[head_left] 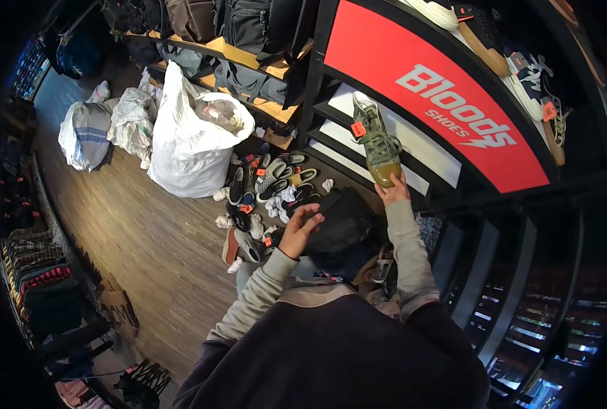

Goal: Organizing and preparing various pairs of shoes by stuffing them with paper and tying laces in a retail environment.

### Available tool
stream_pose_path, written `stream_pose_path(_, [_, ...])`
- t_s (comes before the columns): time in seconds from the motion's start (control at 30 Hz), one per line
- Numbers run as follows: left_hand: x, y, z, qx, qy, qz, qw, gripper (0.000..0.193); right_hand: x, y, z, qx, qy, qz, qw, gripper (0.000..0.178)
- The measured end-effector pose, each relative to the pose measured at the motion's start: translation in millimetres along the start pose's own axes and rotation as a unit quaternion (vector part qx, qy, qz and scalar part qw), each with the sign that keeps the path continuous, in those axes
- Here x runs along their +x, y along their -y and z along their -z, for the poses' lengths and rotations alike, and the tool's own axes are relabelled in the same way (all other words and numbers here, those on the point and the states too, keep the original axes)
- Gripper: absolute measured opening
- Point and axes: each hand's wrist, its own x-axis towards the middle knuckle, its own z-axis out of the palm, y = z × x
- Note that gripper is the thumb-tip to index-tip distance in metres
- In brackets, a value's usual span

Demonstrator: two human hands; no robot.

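Right hand (393, 191) is up at the heel of an olive-green high-top shoe (377, 140), fingers touching its gum sole; the shoe rests tilted on a white shelf (423, 151), toe pointing away. Can't tell how tightly the fingers close on it. An orange square tag (358, 129) hangs at the shoe's laces.

Left hand (301, 227) is raised, fingers loosely curled, holding nothing, above a black bag (341, 217) on the floor.

Signs: one red curved panel (440, 95) with white lettering above the shelf.

Packages: one big white sack (189, 136), open at top, on the wood floor (147, 238); two smaller pale bundles (109, 126) left of it.

Loose shoes (269, 180) lie heaped between sack and bag, too jumbled to count exactly, several with orange tags. More shoes (521, 75) sit on the top shelf, at least four. Dark backpacks (249, 34) line wooden shelves at upper left.
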Motion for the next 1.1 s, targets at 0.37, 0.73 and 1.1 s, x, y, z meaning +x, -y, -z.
stream_pose_path(0.37, [1,16,-7,0.008,-0.003,-0.003,1.000,0.030,115,-10,26,0.133,0.020,-0.130,0.982,0.044])
stream_pose_path(0.73, [-15,20,11,-0.059,-0.119,-0.041,0.990,0.031,270,1,9,-0.609,-0.219,0.274,0.711,0.077])
stream_pose_path(1.1, [-37,35,31,-0.041,-0.178,-0.005,0.983,0.029,264,-12,-13,-0.651,-0.269,0.177,0.687,0.090])
